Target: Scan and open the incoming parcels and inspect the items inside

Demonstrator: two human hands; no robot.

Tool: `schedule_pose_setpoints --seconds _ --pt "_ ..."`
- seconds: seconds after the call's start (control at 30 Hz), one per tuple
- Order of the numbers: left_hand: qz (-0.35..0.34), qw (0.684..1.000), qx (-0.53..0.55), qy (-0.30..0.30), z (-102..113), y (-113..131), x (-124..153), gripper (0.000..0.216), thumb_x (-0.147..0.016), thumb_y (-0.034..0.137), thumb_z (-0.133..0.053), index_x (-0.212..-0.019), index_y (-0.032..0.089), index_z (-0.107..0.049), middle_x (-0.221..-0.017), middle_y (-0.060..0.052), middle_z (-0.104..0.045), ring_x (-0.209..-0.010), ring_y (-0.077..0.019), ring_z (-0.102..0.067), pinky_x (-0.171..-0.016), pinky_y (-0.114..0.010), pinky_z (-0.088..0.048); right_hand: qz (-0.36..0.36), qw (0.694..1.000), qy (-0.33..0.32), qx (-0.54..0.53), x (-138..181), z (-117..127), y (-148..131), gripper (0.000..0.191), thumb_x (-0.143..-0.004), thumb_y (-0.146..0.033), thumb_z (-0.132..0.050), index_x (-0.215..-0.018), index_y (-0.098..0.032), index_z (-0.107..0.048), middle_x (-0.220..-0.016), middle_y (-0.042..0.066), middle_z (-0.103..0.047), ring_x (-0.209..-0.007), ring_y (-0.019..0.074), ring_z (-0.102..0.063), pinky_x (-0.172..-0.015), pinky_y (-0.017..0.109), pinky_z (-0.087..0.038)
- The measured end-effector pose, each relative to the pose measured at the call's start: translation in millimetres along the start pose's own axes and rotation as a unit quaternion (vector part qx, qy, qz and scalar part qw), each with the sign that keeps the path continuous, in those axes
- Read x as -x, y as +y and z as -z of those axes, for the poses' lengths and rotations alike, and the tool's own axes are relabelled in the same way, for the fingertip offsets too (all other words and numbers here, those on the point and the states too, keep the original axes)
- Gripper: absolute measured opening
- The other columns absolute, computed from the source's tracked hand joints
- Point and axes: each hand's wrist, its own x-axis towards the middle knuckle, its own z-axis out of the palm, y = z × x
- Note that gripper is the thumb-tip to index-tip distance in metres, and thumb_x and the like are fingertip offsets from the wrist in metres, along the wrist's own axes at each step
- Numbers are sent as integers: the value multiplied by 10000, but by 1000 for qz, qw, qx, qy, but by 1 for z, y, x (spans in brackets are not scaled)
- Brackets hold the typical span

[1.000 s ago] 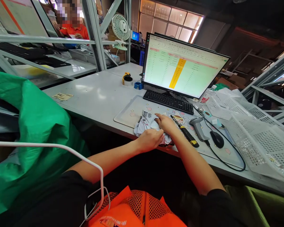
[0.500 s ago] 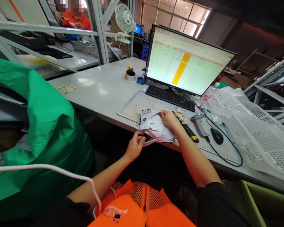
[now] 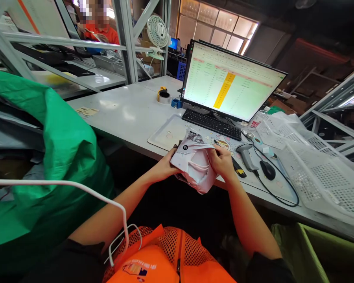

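A crumpled white plastic mailing bag with a printed label and a black round "M" mark hangs between my hands at the desk's front edge. My left hand grips its left side, thumb and fingers closed around it. On the opposite side, my right hand pinches the upper edge. Partly behind my right hand lies a black and yellow box cutter. A grey barcode scanner rests just right of it. What the bag contains cannot be made out.
A monitor and keyboard stand behind the bag. Right are a mouse and white perforated baskets. Tape rolls sit further back. A green sack bulges at left. A co-worker in orange is beyond the metal frame.
The bag has been lifted and turned, so its label and round mark face up more. My left hand has moved up to its left side; my right hand has shifted slightly down and right.
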Motion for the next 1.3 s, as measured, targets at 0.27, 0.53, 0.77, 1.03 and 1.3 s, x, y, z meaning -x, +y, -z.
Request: schedule_pose_setpoints --seconds 0.27,0.53,0.77,1.03,1.3 --pt "-2 988 48 -149 -46 31 60 1099 -606 418 -998 -1484 213 -369 -1387 -148 -662 -1244 -325 -665 -1038 -420 -555 -83 982 -89 -147 79 31 -25 519 -983 -661 -588 -743 -205 -654 -929 49 -593 -883 207 -586 -793 314 -511" --pt "72 975 -116 -176 -67 19 114 1010 -792 357 -806 -1620 220 -245 -1208 -85 -738 -970 -252 -745 -839 -333 -590 -254 956 27 -142 187 -7 -3 503 -986 -594 -561 -677 -197 -581 -831 40 -595 -763 175 -534 -693 286 -444" --pt "86 938 -185 -281 -68 15 135 976 -879 276 -673 -1718 325 -177 -1531 -95 -609 -1267 -305 -693 -1026 -380 -566 -412 893 120 -135 238 -40 37 646 -799 -781 -640 -566 -259 -339 -543 -44 -333 -553 119 -292 -502 272 -238" --pt "-4 944 -198 -263 -93 21 134 1000 -878 513 -792 -1704 364 -249 -1481 -92 -653 -1239 -335 -703 -1033 -417 -571 -378 904 -50 -192 196 24 11 708 -831 -867 -613 -825 -166 -720 -725 60 -677 -662 193 -598 -623 295 -482" --pt "-84 962 -123 -229 -77 4 154 752 -934 328 -742 -1630 368 -460 -1420 -103 -690 -1238 -321 -708 -1034 -421 -597 -482 874 2 -64 212 0 45 819 -588 -1036 -545 -500 -224 -486 -475 11 -460 -533 159 -426 -514 304 -350"
